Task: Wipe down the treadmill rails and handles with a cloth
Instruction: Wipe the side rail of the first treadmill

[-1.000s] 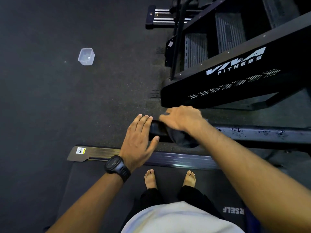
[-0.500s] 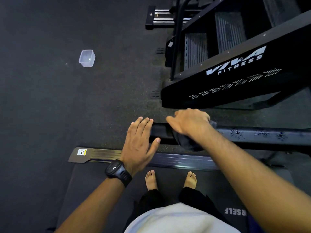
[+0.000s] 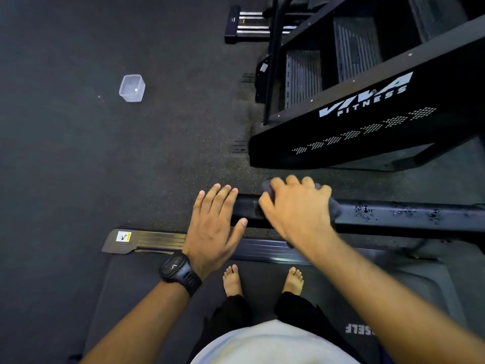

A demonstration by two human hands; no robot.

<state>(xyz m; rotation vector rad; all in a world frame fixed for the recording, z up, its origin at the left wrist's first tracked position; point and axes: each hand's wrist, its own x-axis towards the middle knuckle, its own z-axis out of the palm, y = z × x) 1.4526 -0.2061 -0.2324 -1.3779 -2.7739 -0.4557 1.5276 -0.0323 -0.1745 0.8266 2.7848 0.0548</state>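
A black treadmill handrail [image 3: 399,215] runs left to right across the middle, speckled with wet drops on its right part. My right hand [image 3: 296,206] presses a dark cloth [image 3: 334,207] onto the rail, and only the cloth's edges show around my fingers. My left hand [image 3: 214,225] is flat with fingers spread at the rail's left end, holding nothing; a black watch is on that wrist. Below lie the treadmill's side rail [image 3: 157,240] and the belt, where my bare feet stand.
A small clear plastic container [image 3: 132,88] sits on the dark rubber floor at upper left. A black stair-climber machine [image 3: 367,114] stands just beyond the handrail at upper right. Chrome bars of another machine [image 3: 249,23] lie at the top.
My right hand has slid the cloth to the right along the handrail. My left hand has stayed at the rail's left end.
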